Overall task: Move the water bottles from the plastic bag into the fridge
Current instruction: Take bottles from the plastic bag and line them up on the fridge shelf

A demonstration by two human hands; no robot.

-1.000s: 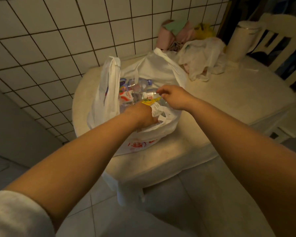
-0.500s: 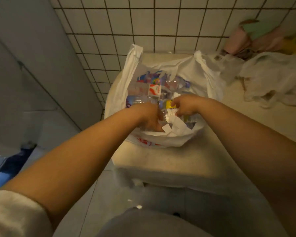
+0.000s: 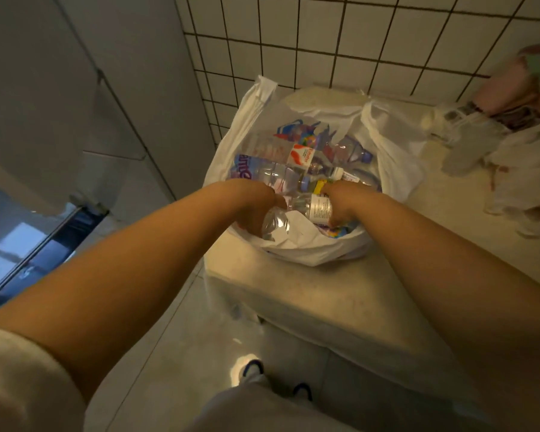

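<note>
A white plastic bag (image 3: 312, 251) stands open on the left end of a pale table (image 3: 334, 294), filled with several clear water bottles (image 3: 281, 169) lying on their sides. My left hand (image 3: 256, 204) is inside the bag's near edge, closed around the lower end of a clear bottle (image 3: 275, 222). My right hand (image 3: 340, 201) grips a bottle with a white label and yellow band (image 3: 317, 207) just to the right. The fridge (image 3: 44, 88) is at the left, its grey door seen from above.
A tiled wall (image 3: 356, 42) backs the table. Crumpled white bags (image 3: 512, 157) and pink cloth (image 3: 512, 92) lie at the table's far right. My shoe (image 3: 250, 367) is on the tiled floor below. A dark gap (image 3: 28, 260) shows beside the fridge at lower left.
The view has swung left and down, bringing the fridge side into sight. Both hands stay in the bag, now closed more firmly on two bottles near its front edge.
</note>
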